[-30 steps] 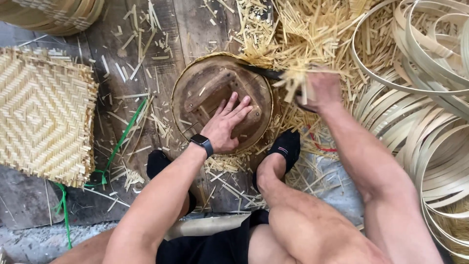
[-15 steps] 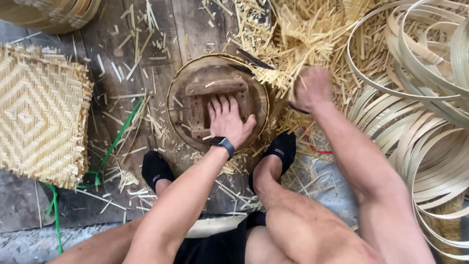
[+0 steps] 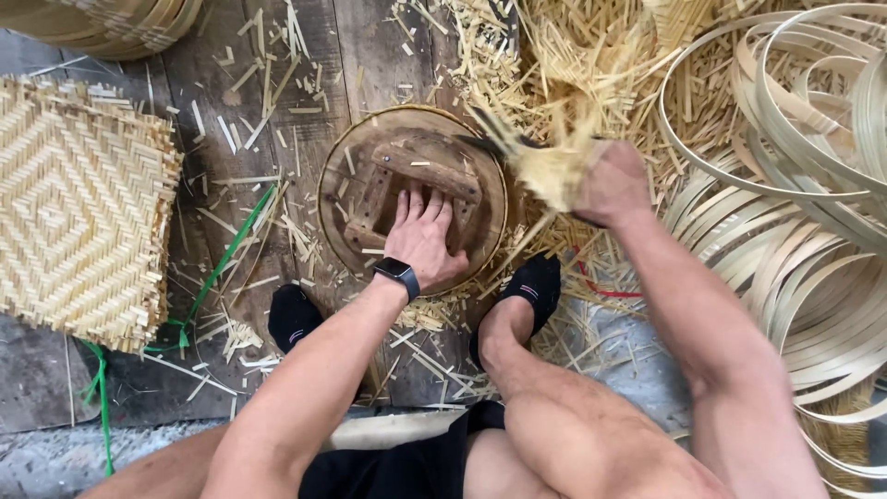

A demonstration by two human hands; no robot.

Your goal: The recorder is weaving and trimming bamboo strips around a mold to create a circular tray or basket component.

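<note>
At the far left, a square woven bamboo mat point(image 3: 78, 208) lies flat on the plank floor point(image 3: 208, 83), with the rim of a round woven basket point(image 3: 111, 23) above it at the top edge. A green strap point(image 3: 217, 273) runs diagonally across the boards just right of the mat, among scattered bamboo offcuts point(image 3: 268, 83).

At centre, a round wooden form point(image 3: 413, 189) with a thin hoop rim and crossed wooden battens sits on the floor. The left hand point(image 3: 422, 238) rests palm down on the battens, fingers point(image 3: 416, 205) extended and spread, gripping nothing. A black wristwatch point(image 3: 397, 275) sits on that wrist. Two black-socked feet flank the lower edge of the form: the left foot point(image 3: 294, 317) below and to its left, the right foot point(image 3: 528, 288) just beside its lower right rim.

Right of the form, the right hand point(image 3: 612, 183) is closed in a fist around a bundle of bamboo strips point(image 3: 545, 166), held just off the form's upper right rim. A dark blade-like tool point(image 3: 504, 143) shows at the rim next to the bundle; whether the hand also holds it cannot be determined. Behind lies a heap of loose bamboo slivers point(image 3: 591, 55).

At the far right, coiled bamboo hoops point(image 3: 804, 185) are stacked on the floor, overlapping one another.
</note>
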